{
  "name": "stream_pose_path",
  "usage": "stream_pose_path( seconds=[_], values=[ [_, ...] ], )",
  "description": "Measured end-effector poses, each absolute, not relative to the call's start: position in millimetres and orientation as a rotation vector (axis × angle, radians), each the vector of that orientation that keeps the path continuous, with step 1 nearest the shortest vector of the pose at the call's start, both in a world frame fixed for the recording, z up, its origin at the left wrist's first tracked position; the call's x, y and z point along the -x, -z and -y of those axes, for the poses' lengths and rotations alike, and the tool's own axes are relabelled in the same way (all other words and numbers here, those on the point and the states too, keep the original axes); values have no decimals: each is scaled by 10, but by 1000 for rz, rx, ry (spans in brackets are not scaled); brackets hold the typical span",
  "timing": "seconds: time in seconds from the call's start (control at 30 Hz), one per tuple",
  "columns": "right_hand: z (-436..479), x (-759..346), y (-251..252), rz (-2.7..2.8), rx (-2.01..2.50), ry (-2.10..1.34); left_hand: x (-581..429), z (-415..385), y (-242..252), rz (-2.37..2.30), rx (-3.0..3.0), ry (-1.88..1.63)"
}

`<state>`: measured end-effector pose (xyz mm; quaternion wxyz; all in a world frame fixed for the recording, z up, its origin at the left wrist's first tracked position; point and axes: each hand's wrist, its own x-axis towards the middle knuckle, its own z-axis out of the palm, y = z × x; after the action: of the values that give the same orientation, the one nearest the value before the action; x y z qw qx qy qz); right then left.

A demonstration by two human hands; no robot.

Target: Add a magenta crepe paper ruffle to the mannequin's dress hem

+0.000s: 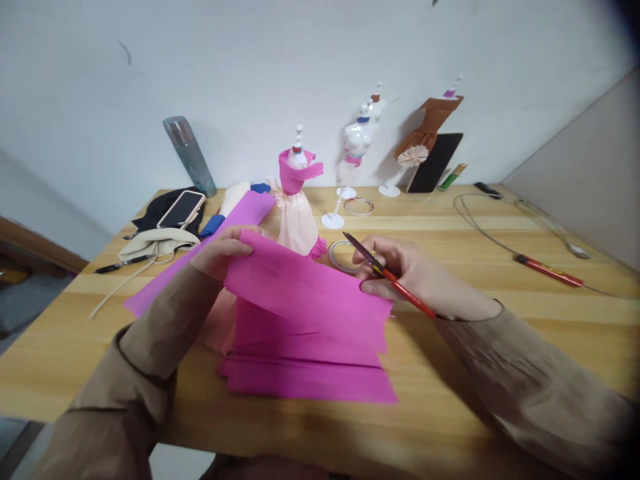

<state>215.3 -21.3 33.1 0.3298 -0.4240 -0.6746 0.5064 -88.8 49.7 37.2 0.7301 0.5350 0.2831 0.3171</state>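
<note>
Got my left hand [225, 252] pinching the upper left corner of a thin, bright magenta rectangular sheet [300, 280], thumb on top, fingers going behind. My right hand [407, 273] is closed around a slim red tool with a dark pointed end [407, 297], tip aimed up and left, and its thumb sits at the sheet's right end. Can't tell from here whether that thumb is really gripping the sheet.

The sheet is tilted over the middle of the pale wooden worktop [435, 223], toward the front edge, with more magenta material [310, 383] right below; I can't tell if it's all one piece. A long purple strip [250, 212] runs behind my left forearm.

Just past the sheet there's a small white dress form in a pink top and cream skirt [299, 217]. Near the back left corner: a light-framed phone [181, 209] and a grey-green bottle [189, 157] tilted against the wall.
</note>
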Motion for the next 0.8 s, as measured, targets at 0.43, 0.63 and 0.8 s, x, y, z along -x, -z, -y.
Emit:
stream_pose_path(
  seconds=[0.43,0.63,0.8],
  values=[
    [106,-2281,-232,1745,1253,-1368,862,-544,-303,-752,-1228,-598],
    [87,-2271,-224,1746,1302,-1389,809,-473,-397,-864,-1325,-432],
    [93,-2258,-243,1770,1253,-1382,801,-471,-400,-939,-1402,-484]
  ],
)
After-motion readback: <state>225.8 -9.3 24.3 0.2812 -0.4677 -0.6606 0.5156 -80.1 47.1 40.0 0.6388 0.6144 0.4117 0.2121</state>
